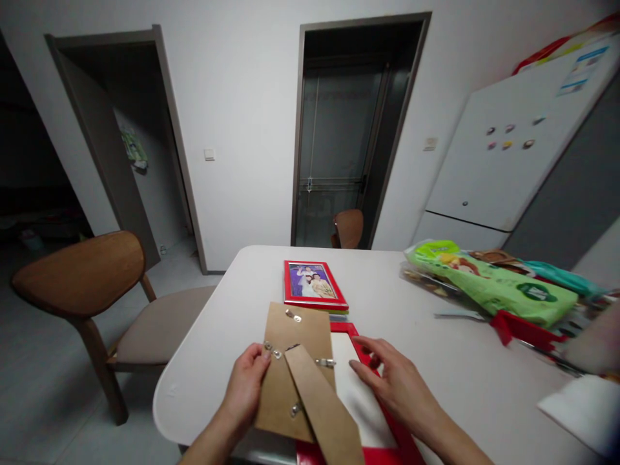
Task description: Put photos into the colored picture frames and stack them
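My left hand [247,378] grips the left edge of a brown picture frame backing board [300,329], thumb on top near a metal clip. The board has several metal clips and a brown stand leg [322,407] slanting toward me. It is held over the left part of a red picture frame [404,433], whose inside shows a white sheet [356,394]. At the frame's right side is my right hand [387,374], fingers apart and holding nothing. Just beyond the board, another red picture frame [287,284] with a photo lies face up on top of something green-edged.
The white table [203,387] carries a green package [498,281], a red object [516,329] and a white tissue-like item [586,410] at the right. A wooden chair [87,271] stands left. Another chair [349,227] is behind the table, and a refrigerator [484,168] is at the back right.
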### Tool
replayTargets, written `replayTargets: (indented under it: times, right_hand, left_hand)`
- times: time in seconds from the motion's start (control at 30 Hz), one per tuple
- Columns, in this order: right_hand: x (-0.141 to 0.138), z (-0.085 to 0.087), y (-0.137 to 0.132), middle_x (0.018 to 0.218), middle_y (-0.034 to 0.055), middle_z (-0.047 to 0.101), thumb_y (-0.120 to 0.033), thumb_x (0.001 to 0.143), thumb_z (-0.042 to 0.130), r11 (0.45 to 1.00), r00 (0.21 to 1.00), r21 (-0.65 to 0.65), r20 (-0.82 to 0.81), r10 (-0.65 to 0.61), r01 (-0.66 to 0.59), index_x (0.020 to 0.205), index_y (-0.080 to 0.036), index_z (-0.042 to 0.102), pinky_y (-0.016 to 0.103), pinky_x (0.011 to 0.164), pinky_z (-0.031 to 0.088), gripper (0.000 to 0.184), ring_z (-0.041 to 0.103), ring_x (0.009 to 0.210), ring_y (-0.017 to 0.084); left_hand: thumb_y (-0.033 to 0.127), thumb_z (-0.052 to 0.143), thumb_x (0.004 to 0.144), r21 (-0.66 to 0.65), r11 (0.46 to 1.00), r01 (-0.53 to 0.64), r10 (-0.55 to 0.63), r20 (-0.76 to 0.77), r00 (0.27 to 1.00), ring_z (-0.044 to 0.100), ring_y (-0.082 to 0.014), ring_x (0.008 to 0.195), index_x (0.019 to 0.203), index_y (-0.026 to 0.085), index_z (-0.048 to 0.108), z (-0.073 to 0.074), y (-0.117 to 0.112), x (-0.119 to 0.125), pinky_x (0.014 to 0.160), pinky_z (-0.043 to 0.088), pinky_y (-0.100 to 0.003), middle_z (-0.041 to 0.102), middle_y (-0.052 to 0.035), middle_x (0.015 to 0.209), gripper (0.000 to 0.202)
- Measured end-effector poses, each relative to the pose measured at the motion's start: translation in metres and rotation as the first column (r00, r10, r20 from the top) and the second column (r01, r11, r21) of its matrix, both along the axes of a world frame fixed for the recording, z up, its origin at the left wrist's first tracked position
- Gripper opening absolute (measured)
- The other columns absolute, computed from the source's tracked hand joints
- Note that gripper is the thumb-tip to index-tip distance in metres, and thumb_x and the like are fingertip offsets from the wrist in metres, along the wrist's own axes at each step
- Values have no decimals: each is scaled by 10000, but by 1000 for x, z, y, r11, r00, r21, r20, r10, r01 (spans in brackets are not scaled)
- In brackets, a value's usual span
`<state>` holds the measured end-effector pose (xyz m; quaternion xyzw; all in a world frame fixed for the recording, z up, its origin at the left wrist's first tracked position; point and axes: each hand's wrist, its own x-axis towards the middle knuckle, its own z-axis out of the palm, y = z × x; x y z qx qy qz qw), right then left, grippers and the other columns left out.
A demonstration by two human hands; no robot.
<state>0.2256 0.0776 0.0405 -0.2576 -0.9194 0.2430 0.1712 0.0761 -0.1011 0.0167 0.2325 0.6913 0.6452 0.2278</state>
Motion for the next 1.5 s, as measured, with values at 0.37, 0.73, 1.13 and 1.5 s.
replayTargets:
  times: [0.37,0.73,1.13,1.5]
  right_hand:
    - [2,-28,33,794,115,641,-218,626,427,846,974,-483,99,-204,226,1206,-53,348,331,651,435,608,601,688,232]
    - [11,16,-2,632,-25,614,-296,655,590,404,913,-896,-310,-265,-187,1300,-262,154,247,503,435,780,561,489,129]
    - [20,-49,63,567,1,586,-369,689,417,936,967,-244,54,-250,256,1139,-107,454,262,519,394,522,556,533,175]
    - [17,-56,56,952,142,595,-356,722,375,933,953,220,37,-300,285,1033,-106,544,365,766,409,434,566,842,250]
  left_hand:
    - [337,546,591,-185,952,-245,206,-206,957,576,-235,747,861,138,530,-16,-51,-73,670,439,-349,604,-45,772,336]
    - [180,599,543,-125,942,312,-295,-752,589,347,-321,1127,1223,111,330,17,55,90,932,308,-474,375,-165,1252,734]
    - [198,440,723,-219,958,-187,56,-495,867,549,-166,654,1093,144,398,-11,-19,6,620,451,-288,524,12,706,377]
    - [202,440,688,-471,858,-204,-276,-758,591,506,-264,938,1044,130,517,-13,-28,13,807,409,-415,566,-124,973,371]
